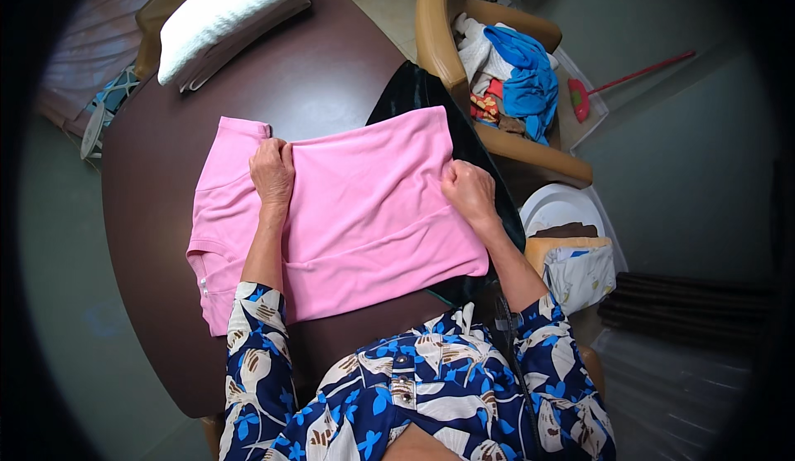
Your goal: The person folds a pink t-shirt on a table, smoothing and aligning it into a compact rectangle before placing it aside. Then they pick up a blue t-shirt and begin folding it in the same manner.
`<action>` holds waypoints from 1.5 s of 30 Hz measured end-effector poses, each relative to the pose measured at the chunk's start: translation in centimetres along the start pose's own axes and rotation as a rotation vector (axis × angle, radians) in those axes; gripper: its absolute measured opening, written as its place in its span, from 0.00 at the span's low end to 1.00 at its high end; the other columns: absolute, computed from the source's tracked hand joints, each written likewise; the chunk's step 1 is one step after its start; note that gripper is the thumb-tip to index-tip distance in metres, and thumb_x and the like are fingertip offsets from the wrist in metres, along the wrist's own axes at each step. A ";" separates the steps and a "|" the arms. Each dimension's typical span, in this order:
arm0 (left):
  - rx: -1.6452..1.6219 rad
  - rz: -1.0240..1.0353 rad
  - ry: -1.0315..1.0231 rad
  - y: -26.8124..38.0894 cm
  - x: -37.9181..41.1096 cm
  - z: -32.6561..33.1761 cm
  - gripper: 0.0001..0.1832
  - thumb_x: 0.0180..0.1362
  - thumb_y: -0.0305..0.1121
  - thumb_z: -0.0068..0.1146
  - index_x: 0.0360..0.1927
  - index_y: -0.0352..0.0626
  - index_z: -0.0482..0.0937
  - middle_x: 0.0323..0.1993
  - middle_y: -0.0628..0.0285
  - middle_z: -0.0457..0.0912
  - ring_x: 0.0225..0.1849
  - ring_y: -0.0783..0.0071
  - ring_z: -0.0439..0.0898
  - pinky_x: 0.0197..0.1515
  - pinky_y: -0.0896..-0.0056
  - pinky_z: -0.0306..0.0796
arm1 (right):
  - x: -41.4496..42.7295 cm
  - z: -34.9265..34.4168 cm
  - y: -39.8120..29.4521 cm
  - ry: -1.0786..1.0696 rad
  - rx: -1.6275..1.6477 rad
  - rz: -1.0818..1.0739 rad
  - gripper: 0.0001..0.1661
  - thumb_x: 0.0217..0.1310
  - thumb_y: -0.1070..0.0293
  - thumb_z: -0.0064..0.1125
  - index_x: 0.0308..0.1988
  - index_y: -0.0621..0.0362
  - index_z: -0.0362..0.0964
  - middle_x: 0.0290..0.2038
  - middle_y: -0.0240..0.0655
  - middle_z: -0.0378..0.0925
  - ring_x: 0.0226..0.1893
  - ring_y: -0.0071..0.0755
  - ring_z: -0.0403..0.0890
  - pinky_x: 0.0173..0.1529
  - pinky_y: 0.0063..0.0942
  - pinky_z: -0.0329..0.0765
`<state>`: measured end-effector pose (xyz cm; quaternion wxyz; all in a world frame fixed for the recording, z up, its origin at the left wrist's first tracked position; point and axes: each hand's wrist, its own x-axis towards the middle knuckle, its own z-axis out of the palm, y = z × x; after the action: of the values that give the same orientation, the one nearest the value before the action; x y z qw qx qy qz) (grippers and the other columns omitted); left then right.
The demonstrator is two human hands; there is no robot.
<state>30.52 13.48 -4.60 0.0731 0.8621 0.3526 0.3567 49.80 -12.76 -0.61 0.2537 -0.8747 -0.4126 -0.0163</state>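
A pink short-sleeved shirt (pixel 360 194) lies spread on the dark brown table, its neckline towards the left and its hem towards the right. One long side of it, nearest my body, is folded over. My left hand (pixel 272 172) grips the far edge of the shirt beside a sleeve, fingers closed on the cloth. At the hem end, my right hand (pixel 470 189) is closed on the shirt's edge. Dark green velvety cloth (pixel 413 88) lies partly under the shirt's right end.
A stack of white folded cloth (pixel 233 20) rests at the table's (pixel 149 212) far left. To the right, a tan armchair (pixel 435 32) holds a heap of clothes (pixel 522 76). Near it stand a white basin (pixel 559 203) with folded cloths (pixel 577 265) and a red-handled tool (pixel 640 73).
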 end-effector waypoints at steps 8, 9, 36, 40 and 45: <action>0.007 0.004 0.002 -0.1 0.0 0.1 0.06 0.50 0.31 0.55 0.25 0.43 0.71 0.23 0.61 0.73 0.28 0.62 0.73 0.34 0.63 0.63 | -0.8 -1.7 1.4 0.166 0.101 0.032 0.04 0.44 0.74 0.51 0.20 0.59 0.65 0.21 0.40 0.71 0.23 0.47 0.73 0.28 0.39 0.69; 0.007 0.002 0.000 -0.1 0.0 0.0 0.06 0.50 0.31 0.55 0.25 0.43 0.71 0.23 0.61 0.73 0.28 0.61 0.73 0.34 0.63 0.63 | -0.8 -1.9 1.1 0.199 0.134 0.029 0.04 0.45 0.75 0.52 0.21 0.59 0.65 0.22 0.39 0.71 0.23 0.46 0.73 0.28 0.38 0.68; -0.055 -0.026 0.017 0.0 0.4 -0.4 0.07 0.50 0.33 0.52 0.26 0.40 0.72 0.27 0.56 0.72 0.32 0.59 0.71 0.36 0.60 0.62 | 2.5 4.6 -2.0 -0.078 -0.140 -0.389 0.32 0.52 0.55 0.52 0.55 0.56 0.62 0.61 0.44 0.54 0.64 0.43 0.51 0.61 0.52 0.47; -0.095 -0.065 0.016 -0.4 0.3 -0.2 0.14 0.50 0.36 0.52 0.38 0.38 0.74 0.39 0.54 0.74 0.44 0.58 0.70 0.49 0.60 0.60 | 3.4 3.6 -2.1 -0.101 -0.183 -0.262 0.33 0.54 0.54 0.51 0.58 0.54 0.58 0.63 0.42 0.50 0.64 0.41 0.48 0.63 0.51 0.45; -0.192 -0.088 -0.037 -1.4 0.5 -0.5 0.17 0.50 0.37 0.52 0.42 0.37 0.73 0.45 0.52 0.73 0.49 0.57 0.69 0.54 0.59 0.59 | 3.2 3.8 -2.3 -0.109 -0.205 -0.263 0.33 0.55 0.55 0.50 0.59 0.54 0.56 0.64 0.40 0.48 0.65 0.41 0.46 0.63 0.50 0.44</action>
<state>29.70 14.78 -4.48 0.1775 0.8411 0.3531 0.3693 49.48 -7.51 -2.19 0.1362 -0.8339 -0.5330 -0.0440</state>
